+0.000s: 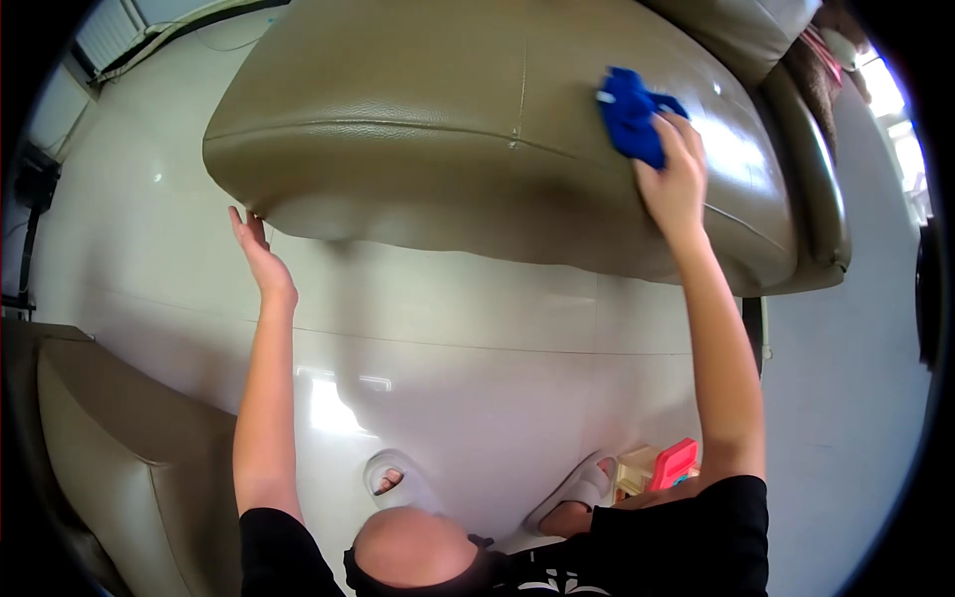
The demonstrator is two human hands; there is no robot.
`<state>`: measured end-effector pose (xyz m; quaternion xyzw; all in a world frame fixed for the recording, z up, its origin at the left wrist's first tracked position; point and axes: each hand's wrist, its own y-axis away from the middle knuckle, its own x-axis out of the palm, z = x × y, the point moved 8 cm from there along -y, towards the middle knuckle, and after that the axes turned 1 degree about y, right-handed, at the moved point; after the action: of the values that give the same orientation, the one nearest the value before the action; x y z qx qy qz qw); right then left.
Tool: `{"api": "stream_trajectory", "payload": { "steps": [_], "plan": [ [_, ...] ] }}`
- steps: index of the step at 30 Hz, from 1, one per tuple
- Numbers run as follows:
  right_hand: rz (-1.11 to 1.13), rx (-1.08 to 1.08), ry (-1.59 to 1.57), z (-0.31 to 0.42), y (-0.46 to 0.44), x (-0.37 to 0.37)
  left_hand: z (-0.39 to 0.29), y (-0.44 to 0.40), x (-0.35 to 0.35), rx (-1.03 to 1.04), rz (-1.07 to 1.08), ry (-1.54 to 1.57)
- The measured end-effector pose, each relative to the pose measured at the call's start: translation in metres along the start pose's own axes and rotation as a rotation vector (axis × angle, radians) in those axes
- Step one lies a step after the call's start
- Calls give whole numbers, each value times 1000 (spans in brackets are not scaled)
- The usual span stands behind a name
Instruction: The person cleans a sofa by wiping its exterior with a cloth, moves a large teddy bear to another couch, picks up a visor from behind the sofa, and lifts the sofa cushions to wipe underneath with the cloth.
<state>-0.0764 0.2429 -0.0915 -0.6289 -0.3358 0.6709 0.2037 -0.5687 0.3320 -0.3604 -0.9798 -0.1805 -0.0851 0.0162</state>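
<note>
A brown leather sofa seat (398, 80) spans the upper part of the head view, with a stitched seam along its front edge. My right hand (678, 184) is closed on a bunched blue cloth (634, 114), which lies against the top of the seat, right of the middle. At the seat's lower left corner is my left hand (259, 257), fingers stretched upward. Its fingertips are partly hidden at the corner's underside, and I cannot tell how firmly they touch it. No object shows in that hand.
Glossy pale floor tiles (477, 388) lie beneath. A second brown leather seat (129, 448) stands at lower left. Beside my slippered foot (580, 493) sits a box with a red toy-like piece (675, 464). A plush toy (811, 95) rests at the far right armrest.
</note>
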Motion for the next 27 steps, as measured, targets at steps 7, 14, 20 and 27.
{"api": "stream_trajectory", "payload": {
  "steps": [7,14,20,27],
  "plan": [
    [-14,-46,-73,37,35,-5,3,-1,-1,0,-22,-40],
    [-69,-553,80,240,44,125,-1,4,-4,17,11,-123],
    [-36,-556,119,170,52,83,0,27,-4,10,84,-207],
    [148,-201,280,23,67,-28,-17,57,27,132,121,-281]
  ]
}}
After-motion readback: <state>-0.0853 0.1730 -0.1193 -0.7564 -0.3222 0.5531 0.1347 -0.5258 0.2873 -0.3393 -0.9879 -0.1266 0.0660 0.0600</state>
